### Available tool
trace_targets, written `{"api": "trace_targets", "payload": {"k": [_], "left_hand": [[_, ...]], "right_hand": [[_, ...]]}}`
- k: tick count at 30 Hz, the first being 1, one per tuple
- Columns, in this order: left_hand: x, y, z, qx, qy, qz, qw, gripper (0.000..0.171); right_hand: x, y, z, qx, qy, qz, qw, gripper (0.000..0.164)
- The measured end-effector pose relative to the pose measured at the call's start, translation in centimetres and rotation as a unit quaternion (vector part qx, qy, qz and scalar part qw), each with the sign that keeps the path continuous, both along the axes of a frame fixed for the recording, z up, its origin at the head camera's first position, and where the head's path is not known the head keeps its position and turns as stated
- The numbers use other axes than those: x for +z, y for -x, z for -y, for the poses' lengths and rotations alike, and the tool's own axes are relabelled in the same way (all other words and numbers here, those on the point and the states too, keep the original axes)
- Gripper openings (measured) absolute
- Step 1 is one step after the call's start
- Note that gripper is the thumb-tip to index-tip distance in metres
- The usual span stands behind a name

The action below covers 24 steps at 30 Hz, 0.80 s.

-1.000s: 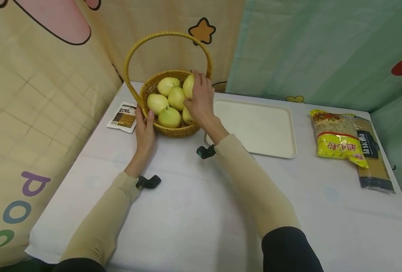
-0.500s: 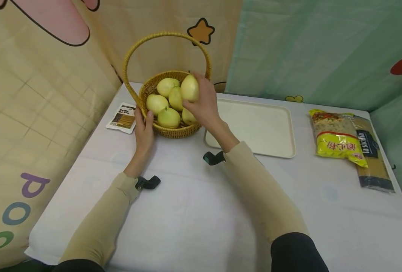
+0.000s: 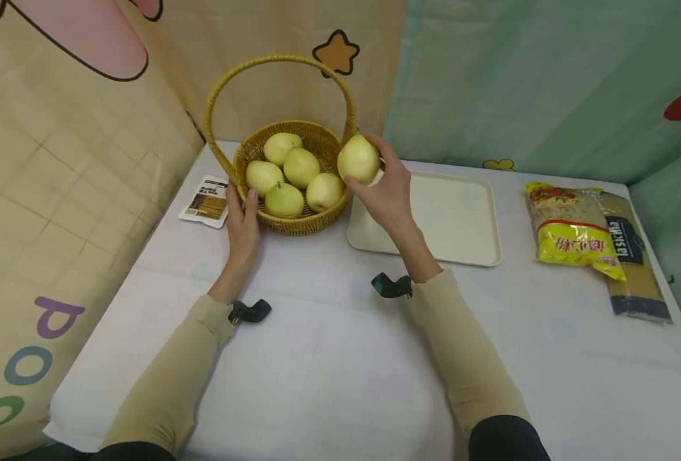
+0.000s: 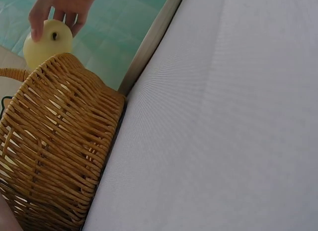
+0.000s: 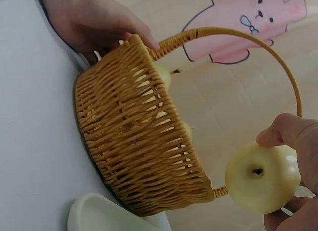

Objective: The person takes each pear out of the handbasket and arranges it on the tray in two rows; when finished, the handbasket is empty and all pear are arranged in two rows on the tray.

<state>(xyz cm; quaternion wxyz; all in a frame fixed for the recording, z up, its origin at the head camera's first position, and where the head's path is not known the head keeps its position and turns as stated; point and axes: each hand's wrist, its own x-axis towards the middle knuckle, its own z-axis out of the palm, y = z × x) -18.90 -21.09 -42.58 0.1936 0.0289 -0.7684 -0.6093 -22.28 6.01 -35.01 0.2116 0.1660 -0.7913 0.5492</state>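
Observation:
In the head view, my right hand (image 3: 389,192) holds a pale yellow-green pear (image 3: 358,159) by its sides, thumb in front. The pear is raised beside the right rim of a woven basket (image 3: 300,225), and its underside faces the camera in the right wrist view. My left hand (image 3: 244,224) grips the basket's left side near the foot of the tall handle, with the thumb at the rim. Several more pears (image 3: 301,168) lie inside the basket. The right wrist view shows the left hand (image 5: 94,22) against the wicker; its fingertips are partly hidden.
A cream rectangular tray (image 3: 456,224) lies right of the basket, partly behind the right hand. Left of the basket is a small white-and-brown packet (image 3: 207,202). A yellow food bag (image 3: 573,234) overlaps a pasta pack (image 3: 640,285) at the right edge. Curtains stand behind the table.
My right hand has lifted the pear out of the basket and moved it right, past the rim, toward the tray. The left hand has stayed on the basket.

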Motion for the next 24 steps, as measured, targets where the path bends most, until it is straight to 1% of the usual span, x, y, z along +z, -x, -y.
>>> {"api": "trace_targets", "payload": {"k": [3, 5, 7, 11, 14, 18, 20, 22, 24], "left_hand": [[-0.7, 0.4, 0.2, 0.007, 0.008, 0.01, 0.9999, 0.071], [-0.8, 0.5, 0.2, 0.008, 0.013, 0.008, 0.9999, 0.071], [-0.7, 0.4, 0.2, 0.008, 0.013, 0.005, 0.9999, 0.072], [1.6, -1.0, -0.6, 0.003, -0.001, 0.018, 0.9998, 0.07], [2.6, -1.6, -0.8, 0.003, -0.008, 0.029, 0.9995, 0.069], [1.1, -0.5, -0.2, 0.005, -0.003, 0.027, 0.9996, 0.069], [0.6, -0.2, -0.1, 0.004, -0.002, 0.024, 0.9997, 0.069], [0.5, -0.2, -0.1, 0.003, -0.003, 0.021, 0.9998, 0.068], [0.9, -0.5, -0.4, 0.002, -0.006, 0.021, 0.9998, 0.068]], "right_hand": [[-0.3, 0.6, -1.0, -0.002, 0.027, -0.001, 1.0, 0.071], [-0.7, 1.1, -1.5, -0.002, 0.044, 0.005, 0.999, 0.073], [-1.0, 1.6, -2.0, -0.005, 0.05, 0.02, 0.999, 0.073], [-2.1, 2.4, -2.4, -0.022, 0.055, 0.07, 0.996, 0.073], [-3.4, 3.0, -2.2, -0.034, 0.046, 0.102, 0.993, 0.072], [-5.0, 3.2, -1.8, -0.05, 0.008, 0.131, 0.99, 0.068], [-5.4, 3.0, -1.7, -0.058, -0.015, 0.136, 0.989, 0.067], [-5.6, 2.9, -1.5, -0.067, -0.035, 0.136, 0.988, 0.066], [-5.7, 2.8, -1.4, -0.075, -0.051, 0.131, 0.987, 0.067]]}}
